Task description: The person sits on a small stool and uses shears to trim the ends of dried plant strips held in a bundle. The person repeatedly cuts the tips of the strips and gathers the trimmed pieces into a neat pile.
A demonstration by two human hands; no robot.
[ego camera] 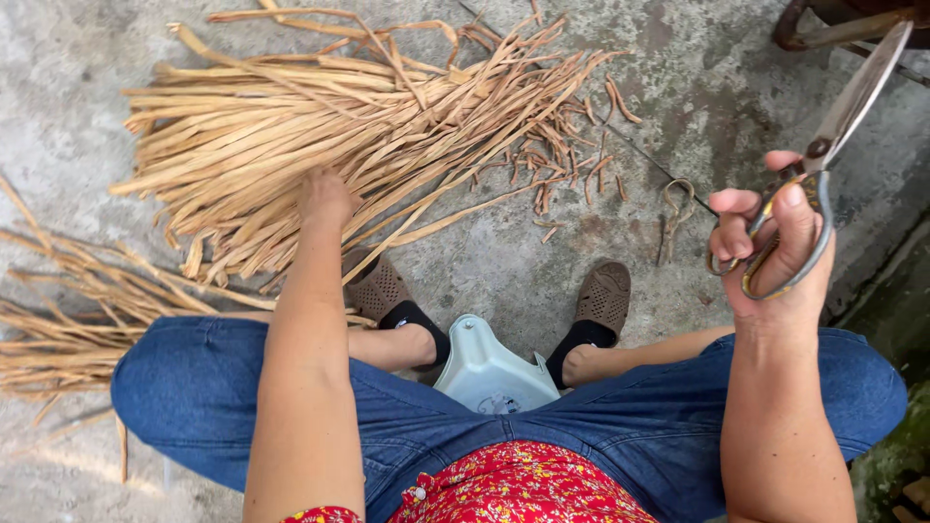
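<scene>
On the concrete floor (678, 87), the big pile of dried leaf strips (329, 136) lay in front of the stool (489, 373). Her left hand (326, 197) pressed down on the pile; whether it gripped any, I cannot tell. Right of the pile, her right hand (775, 247) clutched metal scissors (823, 155), blades up and away from her knees.

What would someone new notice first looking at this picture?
Most striking is the big pile of dried straw-coloured strips fanned over the concrete floor at upper left, with the left hand reaching into it. At right, the right hand holds large metal scissors raised, blades pointing up. Short cut-off bits lie scattered between them.
</scene>
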